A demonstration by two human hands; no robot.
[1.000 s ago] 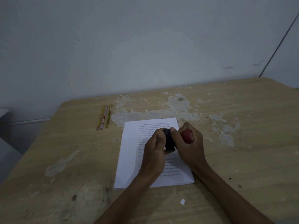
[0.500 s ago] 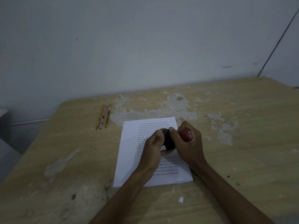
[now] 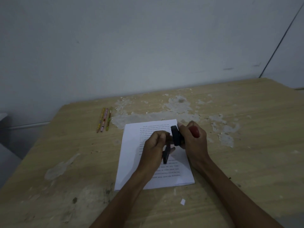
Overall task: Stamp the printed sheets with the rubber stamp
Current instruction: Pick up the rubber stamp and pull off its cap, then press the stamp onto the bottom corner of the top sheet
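Above the printed sheets [image 3: 131, 162], the right hand [image 3: 193, 139] grips the rubber stamp [image 3: 176, 135]; the left hand [image 3: 154, 147] pinches its black cap [image 3: 166, 154] just beside it.

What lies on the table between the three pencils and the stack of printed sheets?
In the head view, nothing stands between the pencils and the printed sheets: only table surface, partly the pale patch where the top layer has peeled.
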